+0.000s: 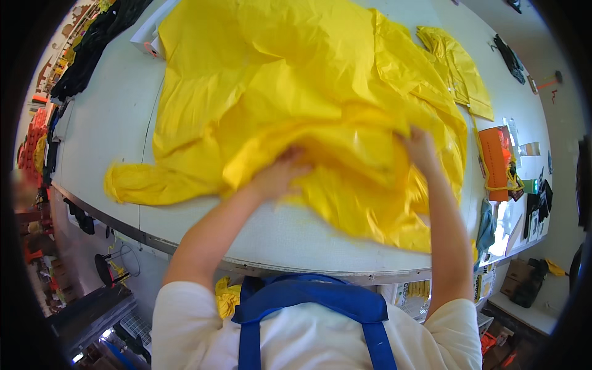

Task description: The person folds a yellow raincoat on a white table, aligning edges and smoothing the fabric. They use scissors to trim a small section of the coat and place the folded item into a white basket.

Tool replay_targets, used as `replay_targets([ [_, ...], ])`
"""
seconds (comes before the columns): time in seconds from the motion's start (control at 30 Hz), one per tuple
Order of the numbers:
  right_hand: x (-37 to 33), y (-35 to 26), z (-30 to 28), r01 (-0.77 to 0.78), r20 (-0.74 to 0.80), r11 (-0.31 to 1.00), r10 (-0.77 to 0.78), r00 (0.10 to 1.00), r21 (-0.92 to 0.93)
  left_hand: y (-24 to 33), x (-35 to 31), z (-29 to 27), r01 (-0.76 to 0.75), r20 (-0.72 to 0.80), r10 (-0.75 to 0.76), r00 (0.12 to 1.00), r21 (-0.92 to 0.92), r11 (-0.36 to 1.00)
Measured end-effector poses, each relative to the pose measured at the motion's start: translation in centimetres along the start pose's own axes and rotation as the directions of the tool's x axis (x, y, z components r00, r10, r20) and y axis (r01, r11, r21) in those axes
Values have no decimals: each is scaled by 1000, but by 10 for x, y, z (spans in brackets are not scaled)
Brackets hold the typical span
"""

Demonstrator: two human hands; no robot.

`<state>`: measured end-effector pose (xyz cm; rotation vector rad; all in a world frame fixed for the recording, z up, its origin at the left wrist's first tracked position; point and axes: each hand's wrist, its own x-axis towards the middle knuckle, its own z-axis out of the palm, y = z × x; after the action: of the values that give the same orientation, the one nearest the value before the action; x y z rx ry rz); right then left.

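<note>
A large, shiny yellow raincoat [296, 68] lies spread and wrinkled over the white table, one sleeve [145, 184] stretching to the left. My right hand [422, 148] grips a raised fold of it with closed fingers. Under the near part of that fold, my left hand [280, 174] touches the cloth; its fingers are smeared by motion and partly covered, so their grip cannot be made out. Between the two hands the fabric bulges up and is blurred. Another folded yellow piece [456, 71] lies at the far right, partly against the raincoat.
At the table's right stand an orange box [495, 161] with yellow cord, a green roll [530, 187] and a grey-blue cloth [485, 225]. Dark clothing [92, 52] and a white box [153, 31] lie far left. The table's metal edge [296, 273] runs before me.
</note>
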<state>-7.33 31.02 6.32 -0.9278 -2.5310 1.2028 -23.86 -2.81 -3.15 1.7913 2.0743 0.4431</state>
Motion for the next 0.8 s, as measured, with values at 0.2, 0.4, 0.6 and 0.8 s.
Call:
replay_targets([
  [0.2,9,-212,-63,-305,304,281,47,951,910,34,105,-128,271,-269,-494,827,-579,769],
  [0.4,-165,-174,38,165,472,903,-355,807,398,98,-24,-112,-245,5,-423,906,-809,-534],
  [0.6,-227,27,73,-233,-229,772,117,966,-591,115,-164,-40,-239,249,-476,843,-620,-748],
  [0.8,-89,94,-66,-87,-323,701,-212,922,-708,108,-186,12,-260,425,-482,766,-482,-837],
])
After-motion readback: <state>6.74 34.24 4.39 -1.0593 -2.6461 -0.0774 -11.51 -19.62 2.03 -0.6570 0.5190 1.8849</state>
